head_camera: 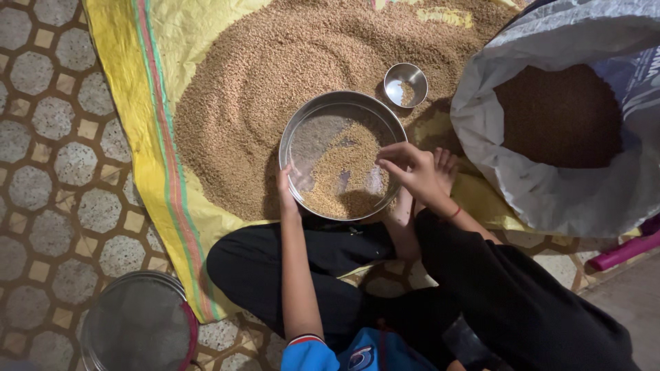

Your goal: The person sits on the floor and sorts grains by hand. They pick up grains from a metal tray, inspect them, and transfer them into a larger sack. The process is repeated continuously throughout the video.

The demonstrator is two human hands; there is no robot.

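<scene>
Sieve [342, 155] of grain (left hand [286, 187] gripping)

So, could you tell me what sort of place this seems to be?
Probably a home floor or courtyard used for cleaning grain: a patterned tiled floor, a yellow sheet heaped with grain, and a large open sack beside it.

Two round sieves: one steel-rimmed sieve [344, 156] with grain in it, lying on the grain heap [261, 75], and a second, red-rimmed sieve [139, 323] well away from the heap on the tiled floor [41, 137]. One small steel bowl [405, 84] sits on the heap just beyond the first sieve. One heap of grain, spread on one yellow sheet [148, 130]. One open white sack [550, 185] of grain stands beside the heap. Two hands are at the first sieve, the left hand [286, 187] and the right hand [412, 168].
</scene>
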